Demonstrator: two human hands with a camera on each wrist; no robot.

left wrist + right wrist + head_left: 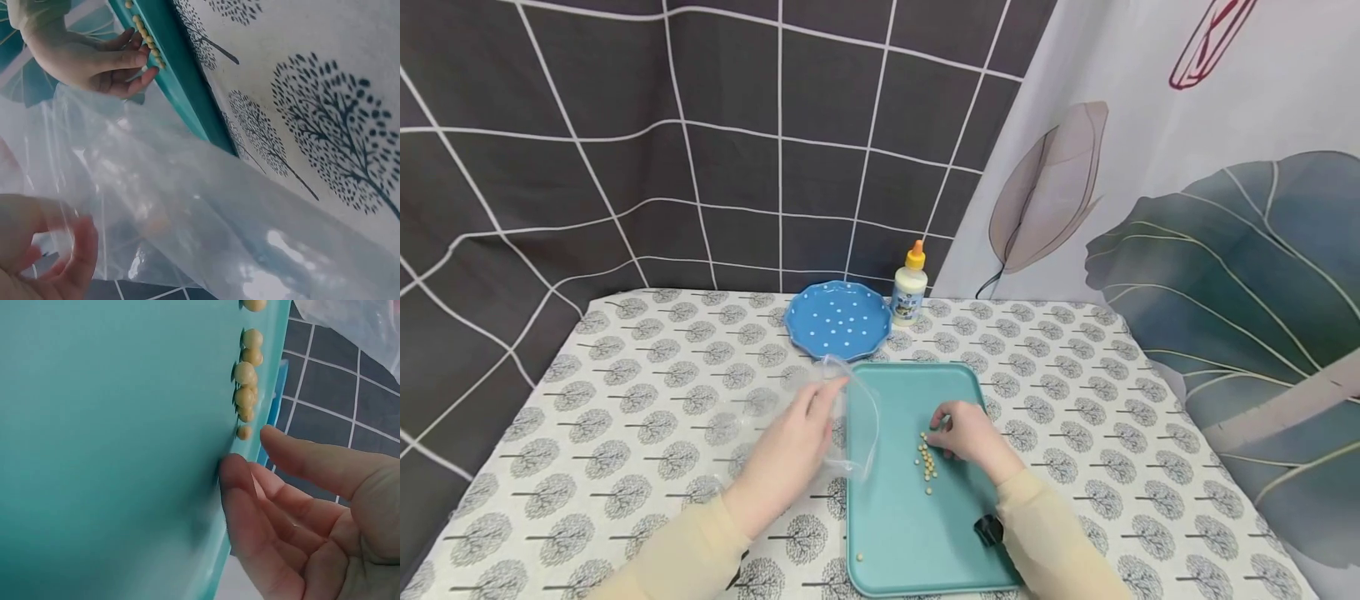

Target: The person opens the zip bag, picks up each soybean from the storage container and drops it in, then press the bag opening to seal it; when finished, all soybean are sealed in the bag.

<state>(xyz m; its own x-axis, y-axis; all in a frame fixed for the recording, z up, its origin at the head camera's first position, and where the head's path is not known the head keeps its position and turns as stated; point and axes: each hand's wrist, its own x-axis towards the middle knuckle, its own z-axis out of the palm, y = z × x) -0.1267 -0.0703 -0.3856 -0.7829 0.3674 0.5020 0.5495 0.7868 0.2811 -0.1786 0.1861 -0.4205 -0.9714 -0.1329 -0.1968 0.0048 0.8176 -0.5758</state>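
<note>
My left hand [790,446] pinches the rim of a clear plastic bag [862,425], whose mouth overlaps the left edge of a teal tray [895,533]. In the left wrist view the limp bag [187,206] spreads out beyond the thumb and fingers. Over the tray, my right hand [966,429] is lowered beside a small line of round, pale yellow soybeans [929,467]. The right wrist view shows thumb and forefinger apart with nothing between them, right by the end bean [244,432]. One lone soybean [860,557] lies near the tray's front left corner.
Behind the tray stands a blue plate [838,321] with white dots and a wavy rim. Beside it is a glue bottle [909,287] with a yellow-orange cap. The tree-print tablecloth [625,450] covers the table, with a dark grid curtain [730,167] behind.
</note>
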